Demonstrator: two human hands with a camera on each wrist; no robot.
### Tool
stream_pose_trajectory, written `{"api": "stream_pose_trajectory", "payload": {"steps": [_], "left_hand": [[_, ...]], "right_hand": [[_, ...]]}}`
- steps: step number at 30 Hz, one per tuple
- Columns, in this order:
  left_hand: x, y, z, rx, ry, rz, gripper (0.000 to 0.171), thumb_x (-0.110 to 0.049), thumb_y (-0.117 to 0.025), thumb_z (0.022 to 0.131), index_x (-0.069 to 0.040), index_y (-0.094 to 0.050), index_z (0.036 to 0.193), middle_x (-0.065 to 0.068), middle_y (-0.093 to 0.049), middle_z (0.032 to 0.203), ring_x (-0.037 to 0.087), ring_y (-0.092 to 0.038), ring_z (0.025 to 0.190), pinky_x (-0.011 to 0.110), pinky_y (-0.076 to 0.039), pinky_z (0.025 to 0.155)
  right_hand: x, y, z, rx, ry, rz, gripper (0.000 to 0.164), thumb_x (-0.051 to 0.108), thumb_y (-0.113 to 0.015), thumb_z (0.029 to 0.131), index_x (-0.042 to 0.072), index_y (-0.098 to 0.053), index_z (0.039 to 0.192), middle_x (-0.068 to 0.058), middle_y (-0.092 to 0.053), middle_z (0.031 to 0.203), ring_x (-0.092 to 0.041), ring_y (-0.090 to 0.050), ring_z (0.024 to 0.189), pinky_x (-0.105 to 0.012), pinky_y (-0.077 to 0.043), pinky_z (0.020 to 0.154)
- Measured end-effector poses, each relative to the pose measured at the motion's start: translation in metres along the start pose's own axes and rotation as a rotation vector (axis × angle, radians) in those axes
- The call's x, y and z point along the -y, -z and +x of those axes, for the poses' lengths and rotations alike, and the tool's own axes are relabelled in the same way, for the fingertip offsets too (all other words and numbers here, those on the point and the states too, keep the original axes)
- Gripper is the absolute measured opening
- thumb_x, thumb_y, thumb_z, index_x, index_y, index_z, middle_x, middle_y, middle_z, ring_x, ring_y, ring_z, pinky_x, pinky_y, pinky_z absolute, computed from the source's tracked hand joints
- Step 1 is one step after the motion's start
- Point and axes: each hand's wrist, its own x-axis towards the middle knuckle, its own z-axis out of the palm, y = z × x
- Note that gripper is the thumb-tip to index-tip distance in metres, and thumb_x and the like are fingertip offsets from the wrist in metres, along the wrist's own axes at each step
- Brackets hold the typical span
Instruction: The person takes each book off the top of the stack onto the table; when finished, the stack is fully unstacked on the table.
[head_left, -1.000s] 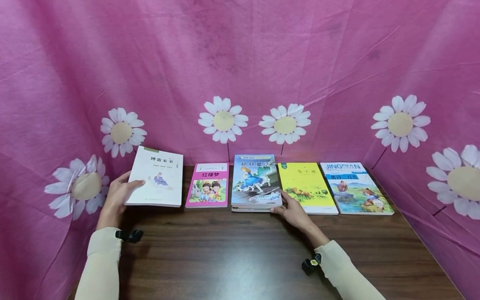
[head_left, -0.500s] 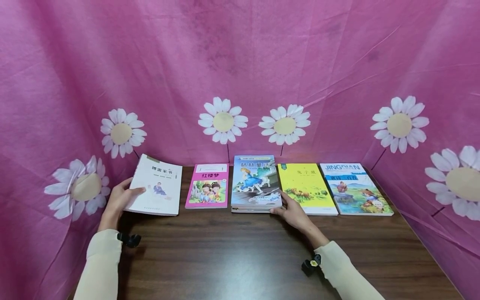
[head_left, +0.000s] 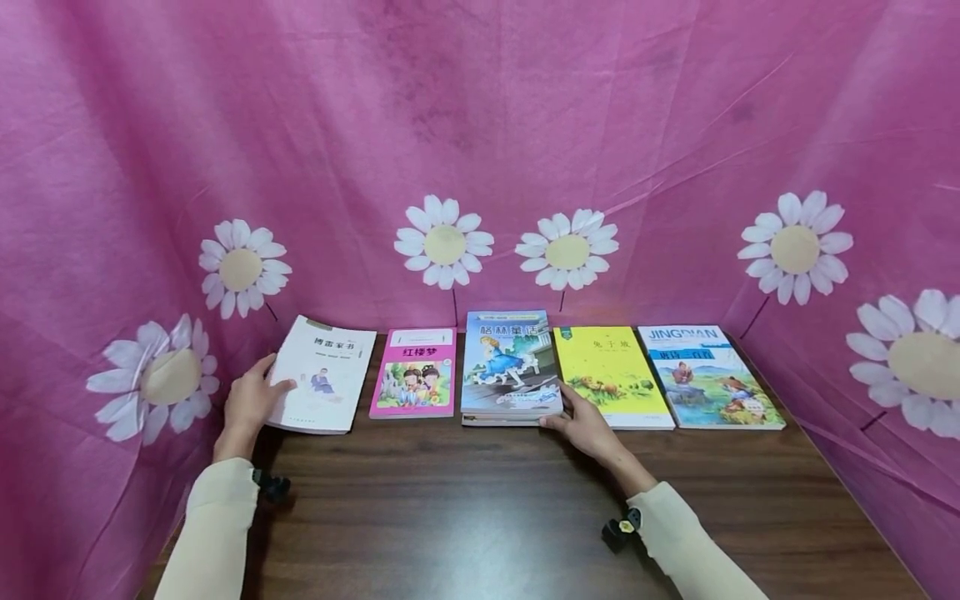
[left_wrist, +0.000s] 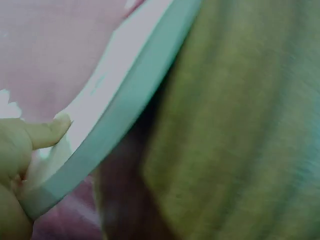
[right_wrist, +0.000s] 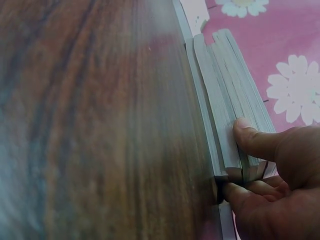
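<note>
My left hand grips the left edge of a white paperback book, thumb on its cover. In the left wrist view that book bends along its length, and a dark gap shows between part of it and the tabletop. The other hand, my right, holds the lower right corner of a stack of books whose top cover is blue with a girl in a blue dress. The right wrist view shows that thumb against the page edges of the stacked books, with fingers curled at the corner.
Between the white book and the stack lies a pink book. Right of the stack are a yellow book and a blue-and-green book. All rest along the back of a brown wooden table, before a pink flowered curtain.
The white book has come down toward the table and then shifted right with my left hand, nearer the pink book. My right hand and the stack have stayed in place.
</note>
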Motion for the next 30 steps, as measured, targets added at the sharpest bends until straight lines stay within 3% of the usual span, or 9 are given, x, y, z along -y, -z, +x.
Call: {"api": "stream_pose_trajectory", "payload": {"steps": [2, 5, 8, 10, 20, 24, 30], "left_hand": [[-0.001, -0.007, -0.001, 0.025, -0.060, 0.059, 0.066, -0.021, -0.072, 0.099, 0.008, -0.047, 0.153, 0.041, -0.048, 0.151, 0.062, -0.048, 0.135, 0.073, -0.041, 0.111], [-0.007, -0.017, -0.004, 0.169, -0.125, 0.130, 0.071, -0.034, -0.068, 0.102, 0.011, -0.046, 0.153, 0.043, -0.040, 0.157, 0.062, -0.038, 0.144, 0.074, -0.034, 0.118], [-0.015, -0.024, -0.005, 0.326, -0.133, 0.173, 0.087, -0.052, -0.063, 0.102, 0.010, -0.041, 0.157, 0.044, -0.026, 0.163, 0.065, -0.022, 0.152, 0.079, -0.023, 0.122], [-0.019, -0.026, -0.004, 0.382, -0.123, 0.191, 0.095, -0.059, -0.061, 0.101, 0.010, -0.035, 0.160, 0.045, -0.018, 0.166, 0.067, -0.012, 0.153, 0.081, -0.015, 0.122], [-0.016, -0.033, 0.001, 0.395, -0.119, 0.180, 0.100, -0.063, -0.057, 0.101, 0.010, -0.027, 0.163, 0.046, -0.009, 0.166, 0.068, -0.003, 0.154, 0.083, -0.008, 0.122], [-0.011, -0.038, 0.002, 0.370, -0.135, 0.136, 0.102, -0.065, -0.058, 0.100, 0.009, -0.028, 0.163, 0.046, -0.008, 0.167, 0.068, -0.001, 0.154, 0.084, -0.004, 0.121], [-0.009, -0.041, 0.001, 0.388, -0.129, 0.072, 0.109, -0.073, -0.054, 0.098, 0.008, -0.023, 0.165, 0.045, -0.001, 0.168, 0.067, 0.007, 0.155, 0.084, 0.004, 0.121]], "right_hand": [[0.000, 0.000, 0.000, -0.001, -0.005, -0.001, 0.091, 0.021, -0.079, 0.098, -0.005, -0.025, 0.166, -0.033, -0.035, 0.166, -0.046, -0.040, 0.153, -0.055, -0.036, 0.125], [0.000, 0.000, 0.000, -0.002, -0.012, -0.004, 0.091, 0.021, -0.079, 0.097, -0.004, -0.026, 0.166, -0.033, -0.035, 0.166, -0.047, -0.039, 0.153, -0.055, -0.035, 0.125], [-0.001, 0.000, 0.000, 0.001, -0.016, -0.007, 0.091, 0.023, -0.080, 0.097, -0.004, -0.026, 0.166, -0.033, -0.036, 0.166, -0.047, -0.039, 0.153, -0.056, -0.035, 0.125], [-0.001, 0.000, 0.000, 0.000, -0.020, -0.003, 0.092, 0.023, -0.080, 0.097, -0.004, -0.026, 0.166, -0.033, -0.035, 0.166, -0.047, -0.039, 0.153, -0.056, -0.035, 0.125], [0.002, 0.000, -0.001, 0.011, -0.038, 0.010, 0.092, 0.024, -0.078, 0.098, -0.004, -0.023, 0.167, -0.031, -0.031, 0.169, -0.046, -0.036, 0.155, -0.055, -0.035, 0.125], [0.002, 0.000, -0.002, 0.011, -0.033, 0.006, 0.093, 0.025, -0.078, 0.098, -0.004, -0.023, 0.167, -0.031, -0.033, 0.168, -0.046, -0.037, 0.155, -0.055, -0.035, 0.125], [0.001, 0.000, -0.001, 0.002, -0.027, -0.008, 0.092, 0.025, -0.078, 0.098, -0.005, -0.024, 0.166, -0.032, -0.034, 0.167, -0.046, -0.036, 0.155, -0.056, -0.034, 0.126]]}}
